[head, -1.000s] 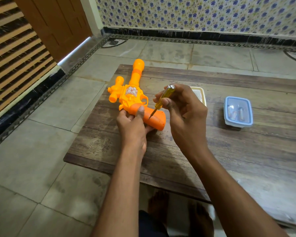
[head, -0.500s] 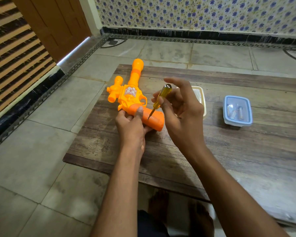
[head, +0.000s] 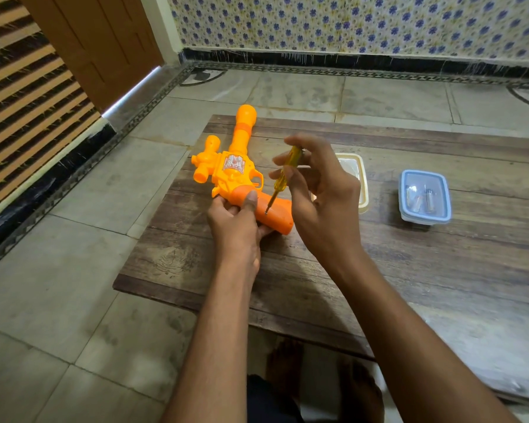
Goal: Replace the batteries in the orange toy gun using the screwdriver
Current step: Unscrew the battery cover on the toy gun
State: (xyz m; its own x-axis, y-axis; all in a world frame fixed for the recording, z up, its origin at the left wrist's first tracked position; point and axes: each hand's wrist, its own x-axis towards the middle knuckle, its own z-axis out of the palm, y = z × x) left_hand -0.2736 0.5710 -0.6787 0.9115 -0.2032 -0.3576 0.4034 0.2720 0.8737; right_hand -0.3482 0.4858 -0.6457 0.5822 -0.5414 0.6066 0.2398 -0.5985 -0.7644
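Head view shows the orange toy gun point(head: 235, 175) lying on its side at the left end of the wooden worktop point(head: 409, 270), barrel pointing away from the person, grip toward them; the left hand point(head: 235, 221) holds the grip from below with the thumb laid on top, and the right hand point(head: 321, 190) pinches the yellow-handled screwdriver point(head: 283, 175) between thumb and fingertips, the other fingers spread, the tip resting on the darker orange grip panel; the gun looks like hollow moulded plastic, so it is likely light, rigid and somewhat slick, apt to skid or roll on the wood unless pinned, and the grip where the left hand sits seems the sound place to brace it; the thin shell and a small screw could strip or crack under hard pressure, so steady downward force seems wise; a silver sticker sits on the gun's body, but its print is too small to read; 1 blue-rimmed clear container point(head: 425, 195) holding what appear to be batteries stands well to the right, and a pale-rimmed tray point(head: 362, 178) sits partly hidden behind the right hand; neither shows legible writing.
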